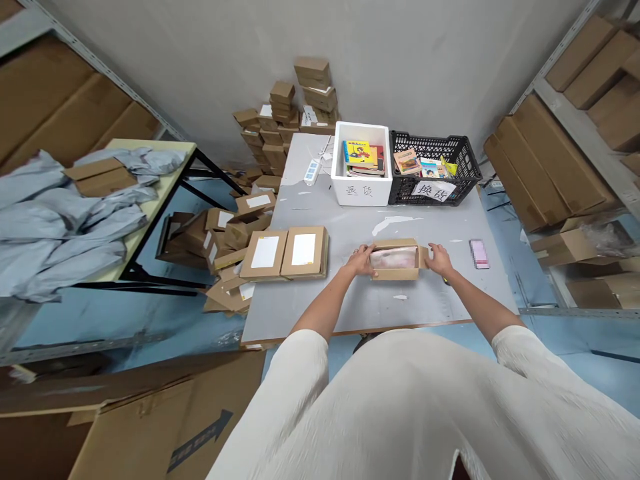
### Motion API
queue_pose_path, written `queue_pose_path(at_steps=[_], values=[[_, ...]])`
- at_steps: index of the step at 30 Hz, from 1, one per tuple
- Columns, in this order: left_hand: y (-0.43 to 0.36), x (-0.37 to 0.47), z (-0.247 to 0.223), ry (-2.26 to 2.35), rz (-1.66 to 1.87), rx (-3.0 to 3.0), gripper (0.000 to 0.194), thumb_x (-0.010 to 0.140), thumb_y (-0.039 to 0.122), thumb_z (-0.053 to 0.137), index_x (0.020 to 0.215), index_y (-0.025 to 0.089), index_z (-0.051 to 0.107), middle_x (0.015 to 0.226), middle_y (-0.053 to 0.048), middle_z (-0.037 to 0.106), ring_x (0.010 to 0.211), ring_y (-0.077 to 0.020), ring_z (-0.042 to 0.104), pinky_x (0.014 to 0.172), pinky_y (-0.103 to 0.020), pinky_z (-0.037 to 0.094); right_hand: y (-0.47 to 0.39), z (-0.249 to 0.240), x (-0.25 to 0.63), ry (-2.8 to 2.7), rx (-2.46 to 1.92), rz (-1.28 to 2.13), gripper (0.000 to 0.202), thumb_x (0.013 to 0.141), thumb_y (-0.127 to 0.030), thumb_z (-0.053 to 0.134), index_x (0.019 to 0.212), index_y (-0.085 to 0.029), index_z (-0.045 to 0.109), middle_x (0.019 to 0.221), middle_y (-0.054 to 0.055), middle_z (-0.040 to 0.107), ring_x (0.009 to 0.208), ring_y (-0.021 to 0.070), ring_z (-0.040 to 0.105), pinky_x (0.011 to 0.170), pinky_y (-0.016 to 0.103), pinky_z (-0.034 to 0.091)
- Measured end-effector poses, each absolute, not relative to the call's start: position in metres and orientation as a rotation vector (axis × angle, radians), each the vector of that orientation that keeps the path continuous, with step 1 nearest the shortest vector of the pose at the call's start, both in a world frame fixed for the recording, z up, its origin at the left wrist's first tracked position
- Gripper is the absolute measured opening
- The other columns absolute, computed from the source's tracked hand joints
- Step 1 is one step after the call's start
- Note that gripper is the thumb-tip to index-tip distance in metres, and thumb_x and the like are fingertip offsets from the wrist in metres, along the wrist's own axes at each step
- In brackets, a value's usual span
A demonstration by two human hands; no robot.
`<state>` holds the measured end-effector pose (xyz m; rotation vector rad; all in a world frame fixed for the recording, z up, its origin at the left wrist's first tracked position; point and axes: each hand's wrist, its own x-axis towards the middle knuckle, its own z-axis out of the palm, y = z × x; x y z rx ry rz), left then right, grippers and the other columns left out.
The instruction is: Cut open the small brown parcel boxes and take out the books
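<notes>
An open cardboard box (395,274) sits on the grey table (290,313) in front of me, with a wrapped pinkish item (394,258) lying inside. My left hand (361,260) grips the box's left end, thumb at the near corner and fingers along the far side. At the right end, my right hand (439,259) is beside the raised end flap, its fingers apart and slightly curled. A small dark and yellow object (447,281) lies partly hidden under the right wrist.
Labelled flat boxes (303,250) stand to the left. Behind are a white bin (361,191) and a black crate (463,175) with books, plus a power strip (313,172). A phone (479,254) lies right. Grey parcels (65,220) cover a side table.
</notes>
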<state>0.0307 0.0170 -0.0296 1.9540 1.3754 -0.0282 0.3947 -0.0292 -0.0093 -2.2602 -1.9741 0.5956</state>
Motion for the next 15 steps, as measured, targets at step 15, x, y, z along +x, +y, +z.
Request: queue_pose_path(at_steps=[15], values=[[0.000,0.032,-0.040,1.401,0.084,1.919,0.131,0.059,0.051,0.100,0.172,0.036,0.034,0.169,-0.015,0.040,0.148,-0.0449,0.051,0.122,-0.050,0.044,0.011,0.026,0.247,-3.026,-1.585,0.308,0.036,0.106,-0.017,0.052,0.134,-0.014,0.075,0.132,0.019,0.071,0.123,0.0336,0.058,0.104,0.044,0.039]])
